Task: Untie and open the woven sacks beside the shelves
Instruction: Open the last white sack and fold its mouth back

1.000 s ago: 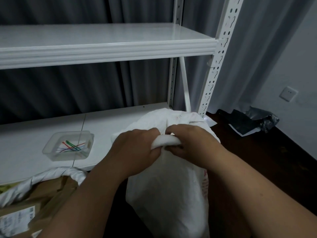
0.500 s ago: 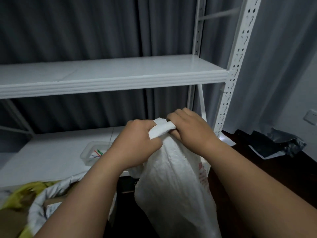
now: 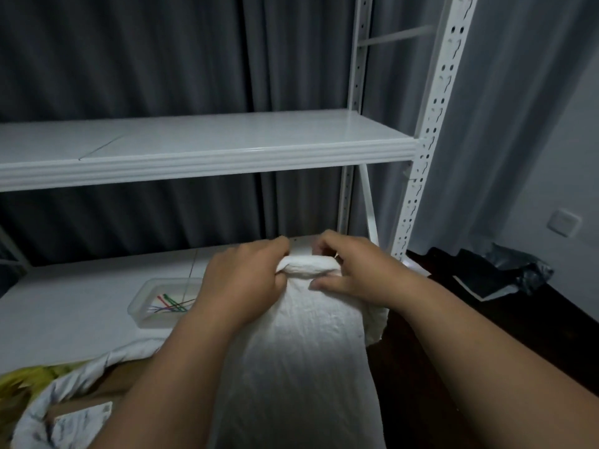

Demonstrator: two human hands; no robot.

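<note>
We see a white woven sack point(image 3: 301, 361) standing upright before the shelves point(image 3: 207, 153), its gathered top bunched into a roll.

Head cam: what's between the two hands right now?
In the head view, the rolled, bunched top of the white woven sack spans the gap between the left hand and the right hand; both grip it, one at each end.

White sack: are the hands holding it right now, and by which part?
Yes. Both the left hand and the right hand grip the white sack at its bunched, rolled top edge, one at each end of the roll.
</note>
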